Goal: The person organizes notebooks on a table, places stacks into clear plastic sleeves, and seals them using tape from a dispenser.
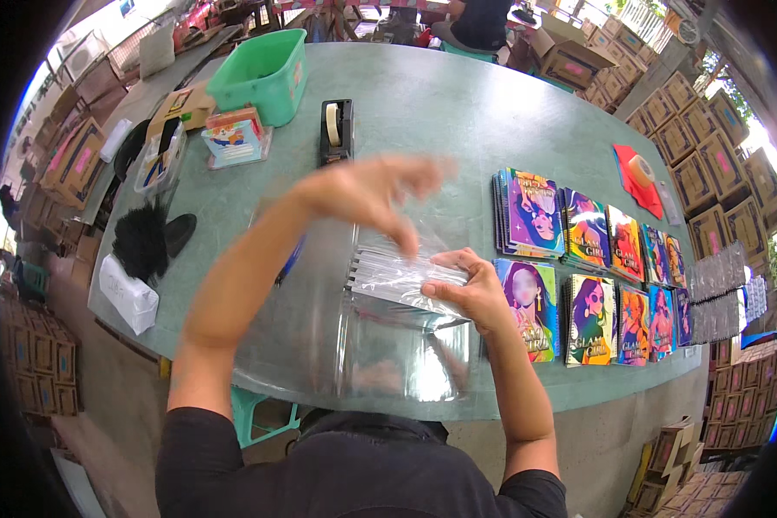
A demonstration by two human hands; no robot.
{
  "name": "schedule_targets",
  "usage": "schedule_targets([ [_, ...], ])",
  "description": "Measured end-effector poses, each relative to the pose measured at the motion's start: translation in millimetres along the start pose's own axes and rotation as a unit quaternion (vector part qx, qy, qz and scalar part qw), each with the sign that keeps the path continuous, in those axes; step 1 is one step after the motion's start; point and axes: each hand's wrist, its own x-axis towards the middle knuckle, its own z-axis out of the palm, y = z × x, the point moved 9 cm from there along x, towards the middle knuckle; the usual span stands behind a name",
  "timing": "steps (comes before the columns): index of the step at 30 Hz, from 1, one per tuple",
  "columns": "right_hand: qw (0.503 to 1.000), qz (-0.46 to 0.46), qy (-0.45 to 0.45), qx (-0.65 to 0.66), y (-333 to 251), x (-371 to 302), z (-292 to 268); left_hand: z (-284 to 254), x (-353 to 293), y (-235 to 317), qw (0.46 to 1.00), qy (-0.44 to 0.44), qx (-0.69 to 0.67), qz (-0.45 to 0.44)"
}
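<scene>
Near the table's front middle, a stack of spiral notebooks (pixel 397 278) lies with page edges and coils toward me, under clear plastic film. My right hand (pixel 466 289) grips its right end, thumb on the near side. Above the stack's far side my left hand (pixel 375 194) is blurred by motion, thumb and fingers apart, and nothing shows between them. Clear plastic sheets (pixel 311 345) spread on the table around and below the stack. A black tape dispenser (pixel 337 129) stands just beyond my left hand.
To the right sit rows of colourful spiral notebooks (pixel 535 216), beside wrapped bundles (pixel 716 298). A green bin (pixel 263 78), a clear container (pixel 160 160), a black brush (pixel 142 242) and a white wrapped block (pixel 128 293) are on the left. A tape roll (pixel 641 170) rests on red paper.
</scene>
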Motion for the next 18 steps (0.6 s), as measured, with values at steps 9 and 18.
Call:
schedule_targets([
  [9, 1.0, 0.0, 0.009, 0.001, 6.5, 4.2, -3.2, 13.7, -26.8, -19.9, 0.973, -0.049, 0.222, 0.036],
  [18, 0.839, -0.296, -0.024, -0.456, -73.1, -9.8, 33.9, 63.9, -55.1, -1.4, 0.907, -0.033, 0.413, 0.07],
])
